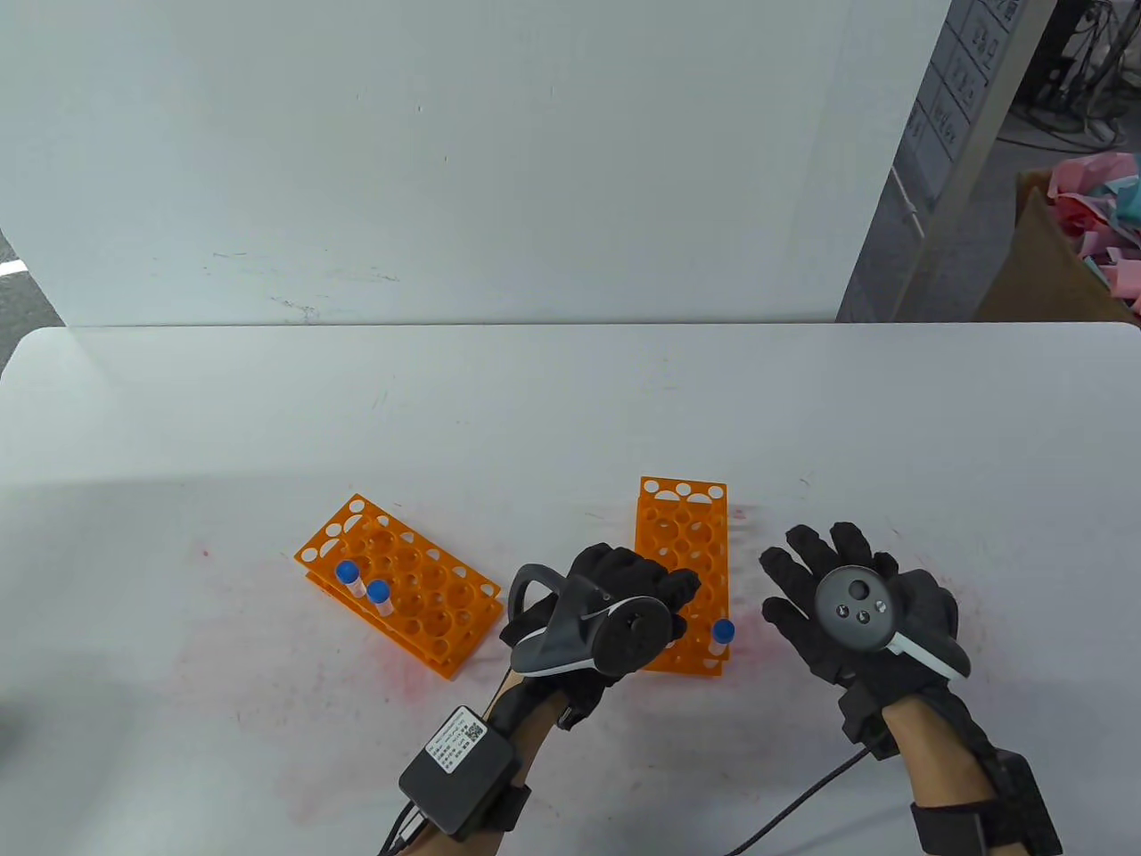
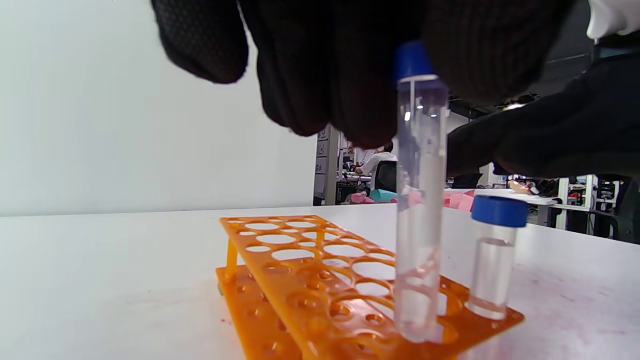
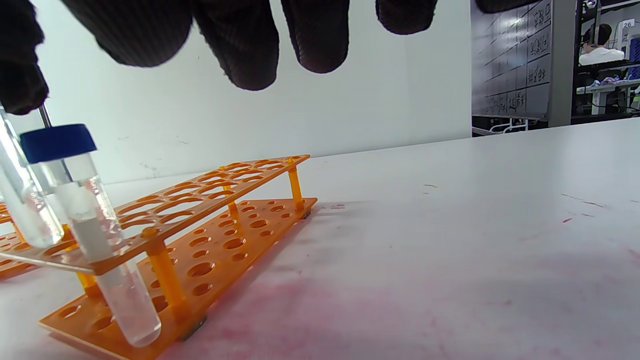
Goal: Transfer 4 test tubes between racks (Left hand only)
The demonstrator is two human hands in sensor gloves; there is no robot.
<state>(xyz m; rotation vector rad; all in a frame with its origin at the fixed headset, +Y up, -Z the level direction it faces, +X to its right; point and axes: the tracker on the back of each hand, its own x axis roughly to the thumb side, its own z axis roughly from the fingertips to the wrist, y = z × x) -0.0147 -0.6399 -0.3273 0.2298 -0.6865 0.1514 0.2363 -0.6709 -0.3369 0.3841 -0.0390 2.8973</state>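
Left hand point(image 1: 624, 615): over the near end of the right rack point(image 1: 683, 571), fingers pinching the blue cap of a held tube point(image 2: 419, 210), its tip at a top-plate hole.
Seated tube point(image 1: 721, 635): near right corner of that rack, just beside the held one.
Left rack point(image 1: 397, 584): at 9 o'clock, holding two capped tubes point(image 1: 364, 587).
Right hand point(image 1: 856, 611): at 3 o'clock, spread flat, holding nothing.
Table point(image 1: 570, 401): white, pink-stained.

- The place looks like a lab or research workroom.
- Orange test tube racks point(image 1: 398, 584) stand on a white table point(image 1: 570, 401).
- Behind are desks with equipment point(image 2: 575, 192) and a seated person point(image 3: 597, 47).
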